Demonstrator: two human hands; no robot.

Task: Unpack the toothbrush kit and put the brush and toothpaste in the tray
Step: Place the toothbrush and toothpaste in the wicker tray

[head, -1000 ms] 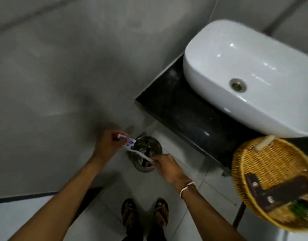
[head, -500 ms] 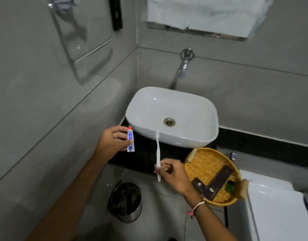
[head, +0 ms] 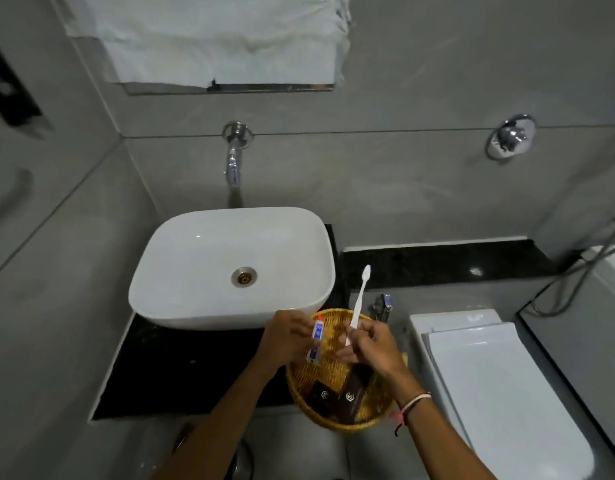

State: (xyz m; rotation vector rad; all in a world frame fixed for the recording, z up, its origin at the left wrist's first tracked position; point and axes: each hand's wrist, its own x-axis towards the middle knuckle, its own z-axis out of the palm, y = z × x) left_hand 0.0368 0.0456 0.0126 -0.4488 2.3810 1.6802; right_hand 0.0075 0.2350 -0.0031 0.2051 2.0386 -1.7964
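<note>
Both my hands have moved over the wicker tray [head: 337, 424], left hand [head: 285, 341] pinching the toothpaste [head: 315, 342], right hand [head: 370, 344] gripping the toothbrush [head: 359, 299], so only the release remains.

The hands [head: 292, 337] and forearms covered much of the tray [head: 301, 386], so its near-left floor was hidden. The right hand [head: 372, 344] hid the brush's [head: 359, 299] handle end. Print on the tube [head: 315, 342] and the dark packets [head: 347, 396] was too small to read. The bin [head: 242, 460] was cut off below.
</note>
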